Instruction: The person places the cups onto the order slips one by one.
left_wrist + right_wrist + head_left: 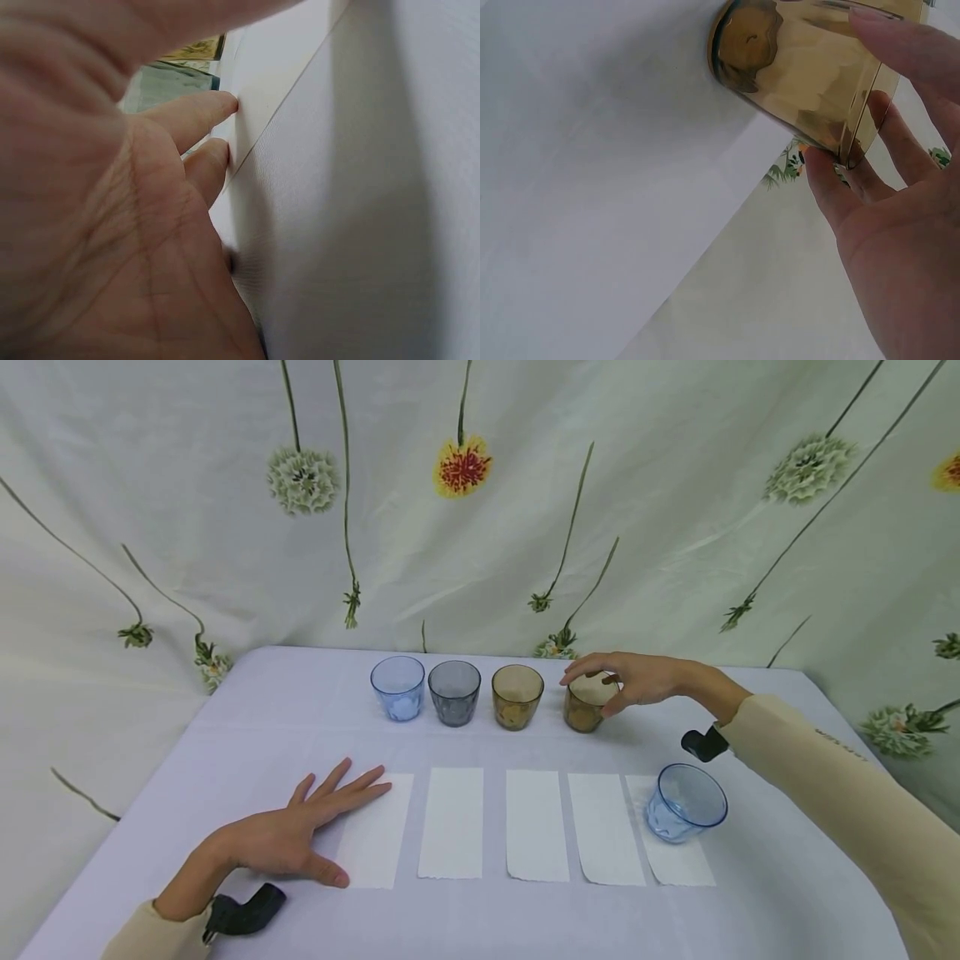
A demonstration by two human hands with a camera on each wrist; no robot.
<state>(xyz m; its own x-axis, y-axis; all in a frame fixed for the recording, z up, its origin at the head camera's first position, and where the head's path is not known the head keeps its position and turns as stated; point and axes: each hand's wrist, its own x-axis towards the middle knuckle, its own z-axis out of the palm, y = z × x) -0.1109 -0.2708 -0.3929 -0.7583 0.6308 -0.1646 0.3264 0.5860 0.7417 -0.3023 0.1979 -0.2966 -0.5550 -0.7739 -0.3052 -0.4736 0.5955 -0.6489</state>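
My right hand reaches across to the rightmost amber glass in the back row and holds it near its rim. In the right wrist view, the thumb lies on one side of the glass and the fingers curve around the other. My left hand rests with spread fingers at the leftmost white paper strip, fingertips over its left side. The left wrist view shows the palm close up, with two fingertips by the strip's edge.
Left of the held glass stand another amber glass, a grey glass and a blue glass. A second blue glass is on the rightmost paper strip. Between lie three more strips. A flowered curtain hangs behind the table.
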